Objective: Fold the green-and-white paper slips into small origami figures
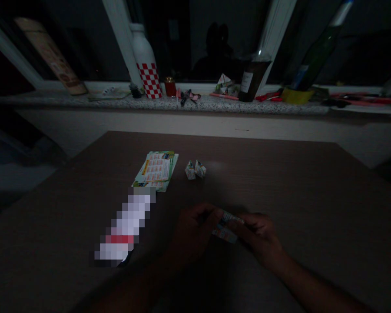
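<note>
A small printed paper point(226, 234), partly covered, held between both hands point(195, 228)

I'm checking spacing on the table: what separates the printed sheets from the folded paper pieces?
Only bare tabletop lies between the printed sheets and the folded paper pieces, as the head view shows.

Both hands point(226, 230) pinching printed paper point(225, 234).

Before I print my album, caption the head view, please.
Left hand and right hand hold printed paper near two folded papers.
</note>
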The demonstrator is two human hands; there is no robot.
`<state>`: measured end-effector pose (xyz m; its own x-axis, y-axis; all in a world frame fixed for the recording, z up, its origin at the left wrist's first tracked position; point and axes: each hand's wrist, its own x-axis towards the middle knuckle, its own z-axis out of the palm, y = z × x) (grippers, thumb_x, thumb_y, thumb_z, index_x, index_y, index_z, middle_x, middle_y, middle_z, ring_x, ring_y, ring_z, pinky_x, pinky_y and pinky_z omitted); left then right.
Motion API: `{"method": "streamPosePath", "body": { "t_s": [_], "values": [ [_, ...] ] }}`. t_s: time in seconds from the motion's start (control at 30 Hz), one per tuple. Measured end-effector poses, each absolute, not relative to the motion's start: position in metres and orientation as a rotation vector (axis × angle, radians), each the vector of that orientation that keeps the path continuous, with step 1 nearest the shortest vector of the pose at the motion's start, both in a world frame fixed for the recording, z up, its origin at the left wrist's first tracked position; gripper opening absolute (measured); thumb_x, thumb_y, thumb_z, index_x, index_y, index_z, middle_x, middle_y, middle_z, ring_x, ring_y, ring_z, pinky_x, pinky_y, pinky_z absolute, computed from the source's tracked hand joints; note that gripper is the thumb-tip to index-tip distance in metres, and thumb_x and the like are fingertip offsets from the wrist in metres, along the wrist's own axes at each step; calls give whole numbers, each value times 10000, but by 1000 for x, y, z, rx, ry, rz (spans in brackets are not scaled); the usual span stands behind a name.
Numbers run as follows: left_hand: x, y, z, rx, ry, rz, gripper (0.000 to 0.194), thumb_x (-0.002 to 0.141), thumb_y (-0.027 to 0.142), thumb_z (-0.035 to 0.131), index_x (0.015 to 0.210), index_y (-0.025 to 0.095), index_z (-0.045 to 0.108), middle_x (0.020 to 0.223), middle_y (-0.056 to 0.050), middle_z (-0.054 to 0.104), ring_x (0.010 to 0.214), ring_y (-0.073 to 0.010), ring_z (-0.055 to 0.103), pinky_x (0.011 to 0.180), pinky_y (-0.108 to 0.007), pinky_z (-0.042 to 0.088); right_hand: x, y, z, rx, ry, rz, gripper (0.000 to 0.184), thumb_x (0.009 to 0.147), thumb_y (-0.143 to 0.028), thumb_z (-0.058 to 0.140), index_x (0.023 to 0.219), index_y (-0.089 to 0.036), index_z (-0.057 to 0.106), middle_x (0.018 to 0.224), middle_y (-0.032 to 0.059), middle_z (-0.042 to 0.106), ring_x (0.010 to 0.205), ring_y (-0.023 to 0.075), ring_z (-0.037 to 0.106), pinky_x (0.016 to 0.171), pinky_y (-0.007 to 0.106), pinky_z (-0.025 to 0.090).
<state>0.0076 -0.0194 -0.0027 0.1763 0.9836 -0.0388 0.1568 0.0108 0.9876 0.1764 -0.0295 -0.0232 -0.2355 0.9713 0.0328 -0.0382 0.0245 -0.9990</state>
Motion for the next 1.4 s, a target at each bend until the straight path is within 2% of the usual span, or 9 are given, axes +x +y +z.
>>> {"method": "streamPosePath", "body": {
  "t_s": [0.23,0.37,0.67,0.9,1.0,1.1,1.17,1.4],
  "values": [
    [7,-20,-4,1377,1181,976,228,834,344,581,731,151,645,658,3,615,614,-120,552,570,-205,429,177,-29,-28,-1033,-1279,1417,328,814,-424,621,650,-148,684,557,-8,551,514,108,471,498,227,377],
    [7,-21,-6,1360,1160,968,234,832,354,588,719,155,636,645,10,606,604,-114,545,564,-201,423,179,-29,-33,-1028,-1228,1449,351,798,-433,640,593,-147,647,524,-16,503,495,105,434,482,234,358],
    [6,-20,-6,1324,1117,933,229,825,347,585,704,155,613,634,19,565,602,-110,513,566,-201,410,178,-29,-31,-1024,-1125,1526,389,768,-480,651,570,-146,633,524,-4,546,491,119,478,506,251,401],
    [4,-17,-2,1464,1009,709,210,781,293,594,630,147,603,545,39,480,515,-86,412,495,-192,309,185,-29,-32,-1076,-1074,1488,398,726,-504,681,559,-156,588,465,-38,464,407,80,377,407,202,292],
    [2,-16,-2,1494,1023,773,210,787,290,583,635,148,609,575,30,493,550,-96,426,516,-196,317,188,-28,-32,-987,-1103,1509,343,772,-475,650,644,-157,626,524,-14,530,451,101,451,446,213,349],
    [-1,-15,-3,1460,1080,893,205,799,291,575,657,150,616,608,26,513,585,-106,445,553,-204,340,188,-27,-32,-899,-1195,1514,314,822,-452,598,758,-154,675,675,50,639,610,164,571,588,276,452],
    [-1,-14,-4,1430,1087,923,206,809,303,575,680,151,624,613,30,512,583,-103,441,554,-204,337,186,-27,-33,-884,-1273,1495,313,834,-440,585,756,-155,688,720,65,661,678,185,594,649,298,465],
    [0,-15,-6,1445,997,827,208,822,286,576,670,149,617,612,34,502,585,-99,433,556,-208,324,185,-30,-33,-981,-1333,1481,309,796,-417,635,626,-163,676,529,4,594,467,111,498,471,218,402]
  ]
}}
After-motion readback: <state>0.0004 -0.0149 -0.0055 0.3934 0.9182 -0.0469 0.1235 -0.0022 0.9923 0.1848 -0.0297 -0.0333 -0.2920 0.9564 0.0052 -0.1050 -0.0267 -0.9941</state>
